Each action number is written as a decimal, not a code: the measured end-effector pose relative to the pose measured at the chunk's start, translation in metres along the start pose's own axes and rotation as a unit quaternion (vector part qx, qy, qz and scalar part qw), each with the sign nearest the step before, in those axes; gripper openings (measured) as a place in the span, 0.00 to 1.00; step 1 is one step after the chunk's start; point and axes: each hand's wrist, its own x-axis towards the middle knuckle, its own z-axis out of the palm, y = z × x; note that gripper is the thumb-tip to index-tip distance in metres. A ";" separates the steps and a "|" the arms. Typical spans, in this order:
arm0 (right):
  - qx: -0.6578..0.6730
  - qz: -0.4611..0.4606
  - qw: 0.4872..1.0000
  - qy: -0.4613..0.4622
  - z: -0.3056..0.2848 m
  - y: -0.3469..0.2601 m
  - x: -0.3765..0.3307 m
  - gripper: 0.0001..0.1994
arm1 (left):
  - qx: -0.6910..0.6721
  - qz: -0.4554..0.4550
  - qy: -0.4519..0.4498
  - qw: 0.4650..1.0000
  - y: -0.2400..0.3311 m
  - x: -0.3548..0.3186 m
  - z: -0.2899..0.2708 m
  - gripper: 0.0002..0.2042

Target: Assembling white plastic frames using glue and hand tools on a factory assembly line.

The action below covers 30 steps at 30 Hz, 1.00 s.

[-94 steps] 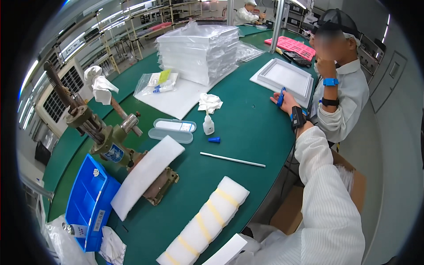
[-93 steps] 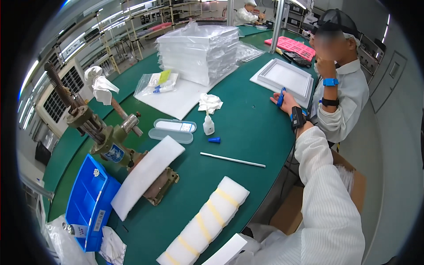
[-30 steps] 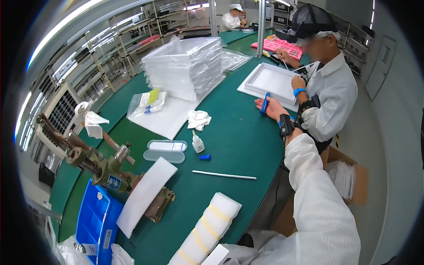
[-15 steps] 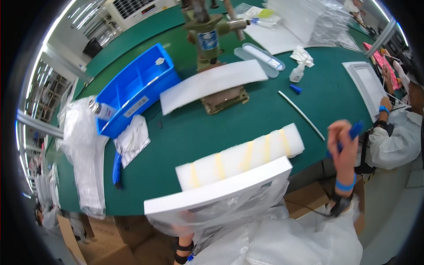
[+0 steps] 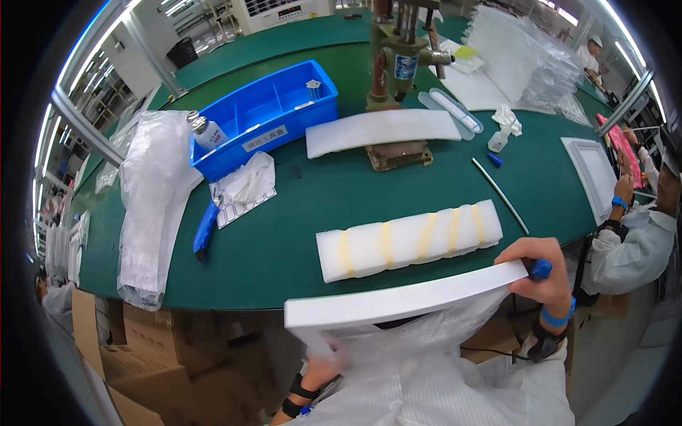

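Note:
A long white panel (image 5: 412, 292), seen along its edge, is held in front of my body with clear plastic film (image 5: 426, 334) hanging from it. My left hand (image 5: 325, 368) grips its left end from below, the fingers partly hidden by the film. At the right end my right hand (image 5: 543, 268) is closed around the corner. A blue tool (image 5: 540, 269), its kind unclear, is also tucked in that hand. Just beyond the panel lies a white foam block (image 5: 408, 241) with yellowish tape bands.
A blue divided bin (image 5: 266, 117) holds a bottle. Near it lie plastic bags (image 5: 156, 206), a cloth (image 5: 249, 181) and a blue-handled tool (image 5: 206, 231). A bench press (image 5: 398, 67) carries a foam strip (image 5: 383, 131). A white rod (image 5: 501, 195) lies right; a co-worker (image 5: 636, 241) sits beyond.
My right hand has come down and left from the air onto the panel's right end. The panel has shifted right. The view has turned, so the table contents sit further right.

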 end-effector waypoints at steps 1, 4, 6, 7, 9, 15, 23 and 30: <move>-0.034 0.005 0.999 -0.019 -0.006 -0.015 0.007 0.22 | -0.097 -0.069 -0.019 0.993 0.008 0.005 -0.006 0.11; -0.119 0.029 0.983 -0.140 -0.016 -0.048 0.027 0.20 | -0.211 -0.110 -0.046 0.970 0.029 0.022 -0.040 0.11; -0.196 0.044 0.937 -0.284 -0.021 -0.065 0.037 0.17 | -0.229 -0.085 -0.053 0.968 0.052 0.039 -0.065 0.11; -0.197 0.052 0.924 -0.324 -0.021 -0.077 0.044 0.17 | -0.227 -0.089 -0.079 0.966 0.066 0.051 -0.077 0.11; -0.191 0.049 0.903 -0.382 -0.013 -0.099 0.050 0.16 | -0.225 -0.071 -0.119 0.964 0.084 0.067 -0.099 0.13; -0.144 -0.075 0.938 -0.306 -0.045 -0.112 0.057 0.13 | -0.207 -0.025 -0.065 0.976 0.088 0.061 -0.146 0.18; 0.096 -0.104 0.978 0.151 -0.146 -0.050 -0.048 0.25 | -0.344 -0.228 0.002 0.911 0.089 0.044 -0.175 0.22; -0.004 -0.163 0.949 0.270 -0.161 0.008 -0.094 0.27 | -0.244 -0.234 -0.286 0.897 -0.002 -0.038 -0.061 0.20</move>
